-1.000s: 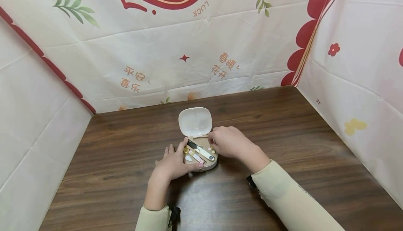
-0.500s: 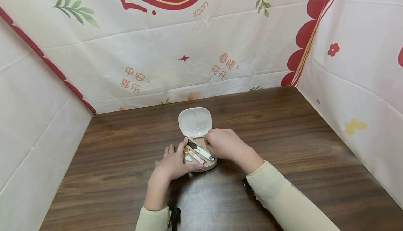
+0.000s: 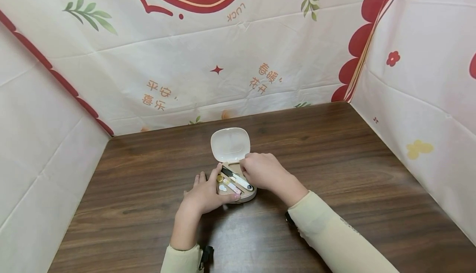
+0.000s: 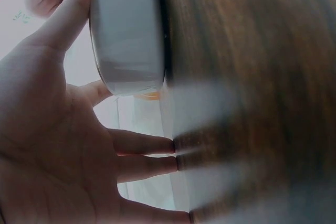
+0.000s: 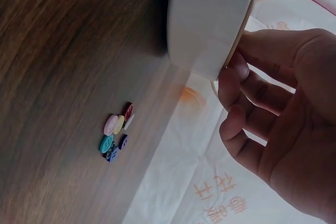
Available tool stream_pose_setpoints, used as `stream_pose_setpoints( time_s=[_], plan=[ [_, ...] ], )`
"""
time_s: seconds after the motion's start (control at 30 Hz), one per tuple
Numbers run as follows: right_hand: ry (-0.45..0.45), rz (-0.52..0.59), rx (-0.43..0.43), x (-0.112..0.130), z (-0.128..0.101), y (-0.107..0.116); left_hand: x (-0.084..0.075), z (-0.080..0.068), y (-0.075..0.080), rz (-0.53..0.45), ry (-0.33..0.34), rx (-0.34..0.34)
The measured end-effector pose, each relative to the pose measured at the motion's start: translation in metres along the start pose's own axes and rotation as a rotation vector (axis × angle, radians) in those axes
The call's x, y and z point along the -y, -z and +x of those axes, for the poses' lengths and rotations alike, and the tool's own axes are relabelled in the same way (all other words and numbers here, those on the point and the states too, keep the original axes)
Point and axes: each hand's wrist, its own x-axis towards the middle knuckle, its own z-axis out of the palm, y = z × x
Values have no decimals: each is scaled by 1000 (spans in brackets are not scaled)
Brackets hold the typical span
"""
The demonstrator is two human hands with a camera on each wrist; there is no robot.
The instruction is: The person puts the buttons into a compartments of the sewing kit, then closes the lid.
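A white sewing kit case (image 3: 248,198) lies open on the table, its lid (image 3: 230,145) raised at the back. My left hand (image 3: 202,193) holds its left side between thumb and index finger; the other fingers spread onto the table. Inside lie a black-and-white slim tool (image 3: 238,178), a gold ring-like piece (image 3: 220,178), a white rounded piece (image 3: 222,188) and a pink-and-yellow strip (image 3: 231,185). My right hand (image 3: 265,172) is over the right compartment, fingers bent at the rim. Whether it pinches anything is hidden.
In the right wrist view several loose buttons (image 5: 111,129), pink, teal, blue, red and pale, lie on the dark wooden table (image 3: 316,141). A white printed cloth (image 3: 208,50) hangs behind the table and along both sides.
My right hand has shifted slightly left, further over the case, and now covers the small yellow and white pieces seen earlier. The left hand and the case stay put.
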Motion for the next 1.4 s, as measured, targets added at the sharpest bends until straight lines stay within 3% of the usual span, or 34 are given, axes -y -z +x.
stream_pose_setpoints(
  time_s=[0.63,1.4],
  plan=[
    [-26,-12,-25,-17,-9,14,1,0,-1,5,-2,-6],
    [-128,-42,76,-64,-31,9,0,0,1,2,2,3]
  ],
)
